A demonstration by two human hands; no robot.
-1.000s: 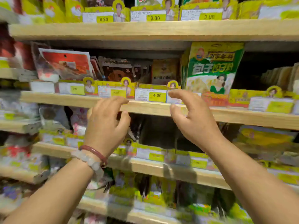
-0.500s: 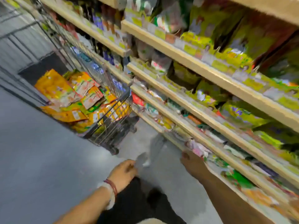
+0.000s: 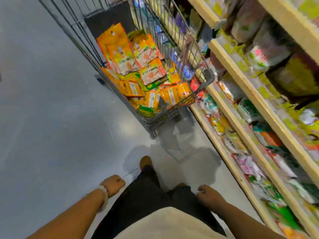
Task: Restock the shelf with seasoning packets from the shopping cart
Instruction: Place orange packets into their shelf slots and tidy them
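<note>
Two empty hands: the left hand (image 3: 115, 184) and right hand (image 3: 206, 193) hang loosely curled at the hips, holding nothing. Seasoning packets (image 3: 138, 66) lie heaped in the shopping cart (image 3: 206, 78), parked just beside the shelf (image 3: 241, 78), probably for a short reach.

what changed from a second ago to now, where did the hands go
Both hands came down from the shelf edge: the left hand and right hand now hang at the person's sides, holding nothing. The view swung from the shelf to the floor and shopping cart. The seasoning packets remain piled inside.
</note>
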